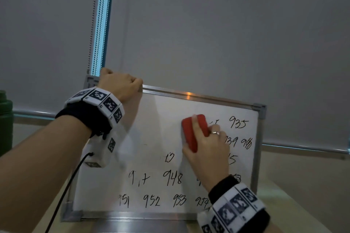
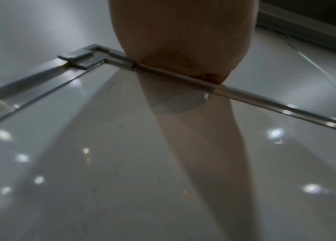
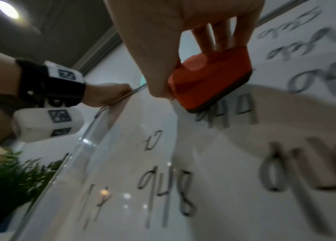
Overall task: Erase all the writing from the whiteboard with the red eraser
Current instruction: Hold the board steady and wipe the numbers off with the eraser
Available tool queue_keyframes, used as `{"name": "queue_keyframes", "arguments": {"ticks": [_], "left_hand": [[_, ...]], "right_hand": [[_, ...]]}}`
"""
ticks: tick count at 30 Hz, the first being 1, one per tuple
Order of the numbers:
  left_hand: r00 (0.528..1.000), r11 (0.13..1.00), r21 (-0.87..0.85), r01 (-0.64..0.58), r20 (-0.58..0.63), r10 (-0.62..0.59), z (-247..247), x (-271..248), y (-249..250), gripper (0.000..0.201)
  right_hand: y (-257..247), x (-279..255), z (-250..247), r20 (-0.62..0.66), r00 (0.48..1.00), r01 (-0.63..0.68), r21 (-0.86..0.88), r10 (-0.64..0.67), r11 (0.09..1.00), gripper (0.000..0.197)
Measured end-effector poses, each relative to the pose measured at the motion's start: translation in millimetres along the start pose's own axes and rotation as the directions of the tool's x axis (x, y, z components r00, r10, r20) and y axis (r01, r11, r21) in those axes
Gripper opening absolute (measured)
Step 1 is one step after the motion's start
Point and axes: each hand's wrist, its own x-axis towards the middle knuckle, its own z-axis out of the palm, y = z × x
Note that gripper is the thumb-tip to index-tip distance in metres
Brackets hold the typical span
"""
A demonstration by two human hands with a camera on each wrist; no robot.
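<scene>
A small metal-framed whiteboard (image 1: 166, 111) stands upright on a table. Black handwritten numbers (image 1: 173, 177) fill its lower rows and right side; the upper left is wiped white. My left hand (image 1: 121, 86) grips the board's top edge near the left corner, seen too in the left wrist view (image 2: 181, 48). My right hand (image 1: 208, 149) holds the red eraser (image 1: 193, 130) flat against the board's upper middle. In the right wrist view the eraser (image 3: 210, 81) shows a dark felt base on the surface, thumb and fingers pinching its sides.
Grey roller blinds (image 1: 208, 34) with a bead chain (image 1: 92, 24) hang behind the board. A dark green container (image 1: 5, 119) stands at the far left. A black cable (image 1: 64, 195) trails from my left wrist. Green foliage (image 3: 4, 176) shows left of the board.
</scene>
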Motion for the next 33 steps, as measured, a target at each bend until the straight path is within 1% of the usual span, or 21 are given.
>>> {"name": "queue_keyframes", "arguments": {"ticks": [2, 4, 5, 7, 9, 11, 12, 13, 16, 18, 20, 21, 22, 24, 26, 27, 28, 29, 31, 33], "left_hand": [[1.0, 1.0, 0.013, -0.004, -0.013, 0.004, 1, -1, -1, 0.043], [1.0, 1.0, 0.002, -0.004, -0.03, 0.004, 2, -1, -2, 0.043], [0.999, 1.0, -0.008, 0.0, -0.037, 0.0, 2, -2, -2, 0.044], [0.999, 1.0, -0.019, 0.004, -0.044, -0.004, 1, -2, -2, 0.046], [0.998, 1.0, -0.022, 0.006, -0.058, -0.007, 2, -2, -3, 0.048], [0.998, 1.0, -0.024, 0.0, -0.056, -0.002, 1, -3, -2, 0.049], [0.999, 1.0, -0.031, -0.003, -0.051, 0.001, 1, -3, -2, 0.049], [0.999, 0.999, -0.038, -0.003, -0.042, 0.002, 0, -3, -2, 0.049], [0.999, 1.0, -0.022, -0.016, -0.028, 0.015, -1, -4, -3, 0.057], [0.999, 1.0, -0.009, -0.027, -0.035, 0.027, 0, -4, -4, 0.057], [0.999, 1.0, -0.012, -0.025, -0.039, 0.024, 0, -4, -4, 0.055], [0.999, 1.0, -0.018, -0.02, -0.043, 0.019, 0, -3, -4, 0.053], [0.999, 1.0, -0.023, -0.015, -0.049, 0.014, 0, -2, -3, 0.05], [0.999, 1.0, -0.025, -0.001, -0.047, 0.0, 0, -2, -2, 0.048], [0.999, 1.0, -0.017, 0.003, -0.052, -0.004, 1, -1, -3, 0.047], [0.999, 1.0, -0.017, 0.004, -0.053, -0.004, 1, -1, -3, 0.047], [0.999, 1.0, -0.024, 0.004, -0.05, -0.005, 1, -1, -4, 0.047], [0.999, 1.0, -0.031, 0.004, -0.048, -0.006, 0, -2, -5, 0.048], [0.999, 1.0, -0.029, -0.001, -0.047, 0.0, 0, -2, -7, 0.05], [0.999, 1.0, -0.017, -0.014, -0.047, 0.014, 1, -2, -6, 0.051]], "right_hand": [[-19, 7, 9, -0.093, 0.994, 0.056, -0.012, -0.057, 0.998, 0.077], [-36, 15, 8, -0.146, 0.985, 0.1, 0.011, -0.097, 0.995, 0.073], [-38, 17, 8, -0.154, 0.983, 0.103, 0.021, -0.099, 0.994, 0.072], [-33, 20, 6, -0.164, 0.984, 0.072, 0.03, -0.066, 0.997, 0.072], [-19, 24, -2, -0.147, 0.989, -0.016, 0.061, 0.025, 0.998, 0.075], [-2, 29, -10, -0.037, 0.987, -0.149, 0.109, 0.154, 0.983, 0.077], [7, 30, -11, -0.008, 0.977, -0.21, 0.145, 0.214, 0.967, 0.077], [14, 30, -12, -0.02, 0.961, -0.268, 0.185, 0.276, 0.946, 0.077], [26, 30, -10, -0.088, 0.887, -0.413, 0.293, 0.454, 0.862, 0.077], [23, 31, -8, -0.084, 0.855, -0.464, 0.317, 0.512, 0.827, 0.077], [15, 32, -9, -0.07, 0.841, -0.484, 0.348, 0.537, 0.803, 0.077], [8, 33, -10, -0.057, 0.842, -0.486, 0.349, 0.536, 0.801, 0.077], [0, 33, -11, -0.042, 0.855, -0.478, 0.326, 0.517, 0.816, 0.077], [-24, 33, -11, 0.003, 0.905, -0.414, 0.247, 0.426, 0.876, 0.077], [-54, 31, -6, 0.049, 0.962, -0.274, 0.215, 0.27, 0.937, 0.076], [-70, 30, -4, 0.07, 0.98, -0.196, 0.218, 0.185, 0.956, 0.075], [-82, 30, -4, 0.08, 0.99, -0.134, 0.229, 0.119, 0.964, 0.074], [-89, 30, -5, 0.081, 0.993, -0.097, 0.239, 0.08, 0.966, 0.073], [-86, 33, -8, 0.079, 0.995, -0.08, 0.223, 0.064, 0.972, 0.072], [-60, 35, -10, 0.073, 0.992, -0.115, 0.178, 0.103, 0.977, 0.073]]}}
